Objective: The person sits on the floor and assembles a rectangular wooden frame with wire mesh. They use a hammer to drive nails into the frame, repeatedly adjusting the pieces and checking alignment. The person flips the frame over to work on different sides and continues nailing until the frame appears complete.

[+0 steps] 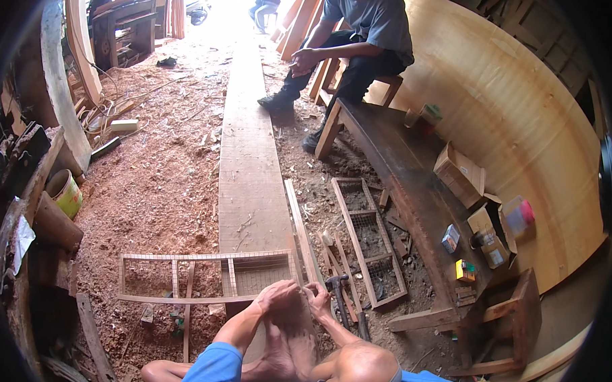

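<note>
A long wooden frame with wire mesh [209,300] lies crosswise over a wide plank in front of me. My left hand [280,295] is closed at the frame's near right corner, its fingers curled over the wood. Just to the right, my right hand [316,301] has its fingers drawn together close to that corner; anything between them is too small or hidden to make out. Beside my right hand, a hammer [339,294] rests with its head up and its handle toward me. My bare feet [291,343] are below the hands.
The wide plank [250,146] runs away from me over wood shavings. A second mesh frame [357,240] lies at right, near a dark bench [413,167] carrying cardboard boxes [460,175] and a small yellow box [465,270]. A seated person [374,27] is beyond. A bucket [65,193] stands left.
</note>
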Available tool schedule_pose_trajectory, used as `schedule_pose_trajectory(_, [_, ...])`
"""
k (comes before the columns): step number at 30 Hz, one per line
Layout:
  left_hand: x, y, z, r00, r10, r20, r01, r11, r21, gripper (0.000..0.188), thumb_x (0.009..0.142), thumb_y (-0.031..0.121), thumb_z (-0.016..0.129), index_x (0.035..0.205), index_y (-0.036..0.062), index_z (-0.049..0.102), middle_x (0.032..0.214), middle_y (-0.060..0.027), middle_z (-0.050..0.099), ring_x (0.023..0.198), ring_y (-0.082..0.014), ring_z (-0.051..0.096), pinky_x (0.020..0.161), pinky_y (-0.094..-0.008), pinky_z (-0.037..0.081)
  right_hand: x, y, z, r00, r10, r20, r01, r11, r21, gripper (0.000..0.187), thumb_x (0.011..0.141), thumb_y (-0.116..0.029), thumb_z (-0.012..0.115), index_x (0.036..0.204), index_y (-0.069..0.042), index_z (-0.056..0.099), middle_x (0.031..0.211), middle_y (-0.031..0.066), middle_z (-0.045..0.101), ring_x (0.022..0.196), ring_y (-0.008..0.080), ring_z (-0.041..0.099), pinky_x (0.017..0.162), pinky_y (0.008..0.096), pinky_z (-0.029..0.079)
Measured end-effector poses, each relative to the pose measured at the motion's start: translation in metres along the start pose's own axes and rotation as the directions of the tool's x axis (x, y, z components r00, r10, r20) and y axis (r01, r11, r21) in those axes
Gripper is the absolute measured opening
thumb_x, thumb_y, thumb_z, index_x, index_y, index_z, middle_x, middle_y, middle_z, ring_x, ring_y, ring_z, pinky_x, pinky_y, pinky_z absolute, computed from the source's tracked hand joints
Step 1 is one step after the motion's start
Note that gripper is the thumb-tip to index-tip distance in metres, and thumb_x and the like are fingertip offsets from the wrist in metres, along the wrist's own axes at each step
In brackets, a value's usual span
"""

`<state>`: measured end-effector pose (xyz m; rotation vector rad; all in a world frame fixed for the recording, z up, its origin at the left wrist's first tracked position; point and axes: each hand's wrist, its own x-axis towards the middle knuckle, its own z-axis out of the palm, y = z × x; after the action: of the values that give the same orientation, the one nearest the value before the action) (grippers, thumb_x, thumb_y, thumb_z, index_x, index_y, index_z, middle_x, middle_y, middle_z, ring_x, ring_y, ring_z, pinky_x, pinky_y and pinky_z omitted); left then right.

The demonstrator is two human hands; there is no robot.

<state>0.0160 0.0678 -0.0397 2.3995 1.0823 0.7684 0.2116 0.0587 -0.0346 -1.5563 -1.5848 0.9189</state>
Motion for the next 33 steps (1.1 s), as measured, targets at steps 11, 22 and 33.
schedule_pose_trajectory(11, [-0.003,-0.013,0.019,0.967,0.215,-0.134,-0.184,0.959,0.215,0.008,0.078,0.022,0.063,0.079,0.0148,0.062,0.083,-0.006,0.055,0.082,-0.0225,0.055,0.07,-0.033,0.05,0.0,-0.013,0.003,0.999,-0.042,-0.016,0.043,0.999,0.007,0.014,0.091,-0.018,0.07,0.096,-0.006,0.073,0.086,0.0137,0.073,0.082,0.0259,0.072,0.074,0.036,0.055])
schedule_pose_trajectory(22, [-0.002,0.0,0.004,0.992,0.076,-0.096,-0.07,0.996,0.062,0.016,0.087,0.023,0.063,0.09,0.0073,0.066,0.088,-0.0115,0.062,0.083,-0.0298,0.064,0.075,-0.0398,0.054,-0.002,-0.01,0.0,0.998,-0.049,0.025,0.052,0.992,-0.118,0.016,0.09,-0.021,0.069,0.099,-0.008,0.073,0.09,0.0139,0.074,0.082,0.03,0.073,0.073,0.0382,0.056])
schedule_pose_trajectory(33, [0.003,0.007,-0.012,0.997,-0.065,0.032,0.064,0.997,0.034,0.022,0.08,0.024,0.067,0.094,0.0056,0.066,0.091,-0.0142,0.063,0.086,-0.0331,0.064,0.078,-0.0415,0.054,-0.002,0.0,0.009,0.954,-0.288,0.084,0.3,0.926,-0.229,0.014,0.089,-0.019,0.068,0.1,-0.011,0.073,0.091,0.013,0.073,0.083,0.034,0.071,0.073,0.0424,0.056])
